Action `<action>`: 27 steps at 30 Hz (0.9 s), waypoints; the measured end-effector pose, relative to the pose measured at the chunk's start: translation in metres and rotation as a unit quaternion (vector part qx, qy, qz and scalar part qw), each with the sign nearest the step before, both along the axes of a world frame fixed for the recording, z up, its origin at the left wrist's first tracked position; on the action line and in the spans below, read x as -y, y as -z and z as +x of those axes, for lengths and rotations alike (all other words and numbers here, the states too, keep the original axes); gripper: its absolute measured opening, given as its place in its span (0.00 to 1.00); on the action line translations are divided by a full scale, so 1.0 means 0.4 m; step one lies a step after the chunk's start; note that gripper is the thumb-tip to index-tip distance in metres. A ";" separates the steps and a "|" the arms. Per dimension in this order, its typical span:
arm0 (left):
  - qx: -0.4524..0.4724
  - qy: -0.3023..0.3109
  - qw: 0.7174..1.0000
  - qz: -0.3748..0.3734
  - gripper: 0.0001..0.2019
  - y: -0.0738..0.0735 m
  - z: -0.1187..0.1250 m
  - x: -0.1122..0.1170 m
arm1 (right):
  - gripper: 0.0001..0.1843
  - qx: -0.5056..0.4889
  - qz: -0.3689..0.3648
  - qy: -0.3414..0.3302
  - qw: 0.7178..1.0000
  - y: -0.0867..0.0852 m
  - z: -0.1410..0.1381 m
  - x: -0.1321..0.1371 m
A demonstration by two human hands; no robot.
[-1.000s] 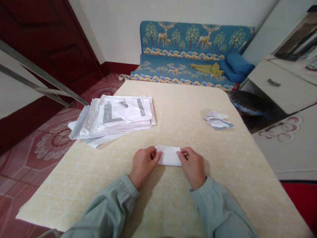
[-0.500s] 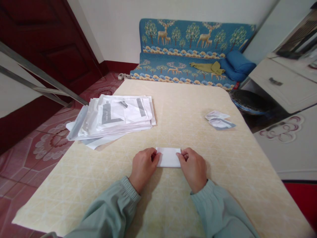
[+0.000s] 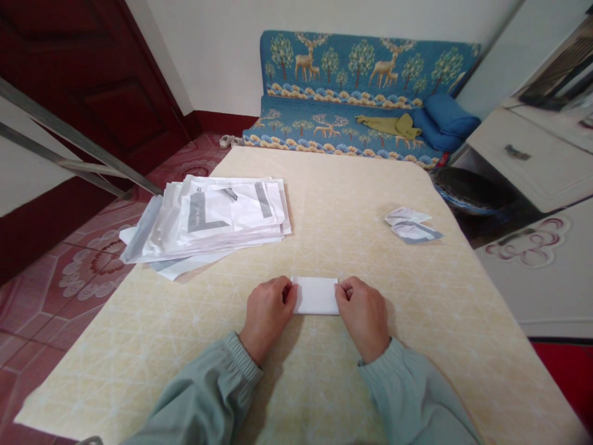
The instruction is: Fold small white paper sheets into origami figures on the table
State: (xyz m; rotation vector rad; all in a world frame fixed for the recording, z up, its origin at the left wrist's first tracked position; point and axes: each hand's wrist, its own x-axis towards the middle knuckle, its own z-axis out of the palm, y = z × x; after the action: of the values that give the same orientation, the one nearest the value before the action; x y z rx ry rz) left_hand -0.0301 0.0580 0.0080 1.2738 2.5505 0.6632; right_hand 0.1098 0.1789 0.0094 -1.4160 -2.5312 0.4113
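Note:
A small white folded rectangle [image 3: 315,296], which looks like paper or a flattened paper bag, lies level just at the tabletop between my hands. My left hand [image 3: 269,312] pinches its left end between thumb and curled fingers. At the opposite end, my right hand [image 3: 364,314] grips the right edge in the same way. The long front edge faces me and looks straight. Both thumbs are toward the middle, and the fingertips underneath are hidden.
To the left rests a stack of white printed paper bags or sheets [image 3: 231,213]. Two small folded paper pieces [image 3: 412,225] lie on the right side of the table [image 3: 324,383]. A blue sofa [image 3: 315,123] stands beyond the far edge, and a white cabinet [image 3: 532,154] on the right.
Both thumbs have drawn slightly outward toward the ends of the folded piece, so more of its white face shows. The view has shifted a little; the other things stay in place.

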 end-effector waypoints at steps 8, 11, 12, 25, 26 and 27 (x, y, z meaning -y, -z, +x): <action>-0.001 -0.008 1.000 -0.010 0.12 -0.001 0.002 0.000 | 0.11 0.007 0.008 0.000 1.000 -0.003 -0.002 -0.001; -0.003 -0.007 1.000 -0.013 0.12 -0.003 0.001 0.001 | 0.12 0.012 0.011 0.002 1.000 -0.001 -0.003 0.000; -0.002 -0.006 1.000 -0.013 0.12 -0.004 0.001 0.001 | 0.12 0.014 0.013 0.002 1.000 0.000 -0.004 0.000; -0.012 -0.008 0.999 -0.035 0.12 -0.007 0.000 -0.005 | 0.12 0.039 0.022 0.005 0.999 -0.006 -0.008 0.001; -0.015 -0.008 0.999 -0.039 0.12 -0.008 0.001 -0.005 | 0.12 0.041 0.021 0.007 0.999 -0.007 -0.009 0.001; -0.018 -0.009 0.999 -0.043 0.12 -0.008 0.002 -0.005 | 0.12 0.042 0.020 0.008 0.999 -0.008 -0.009 0.000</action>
State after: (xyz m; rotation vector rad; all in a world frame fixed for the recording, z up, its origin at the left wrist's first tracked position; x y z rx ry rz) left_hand -0.0295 0.0599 0.0112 1.2479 2.5908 0.5338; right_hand 0.1060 0.1787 0.0125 -1.4691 -2.5766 0.3031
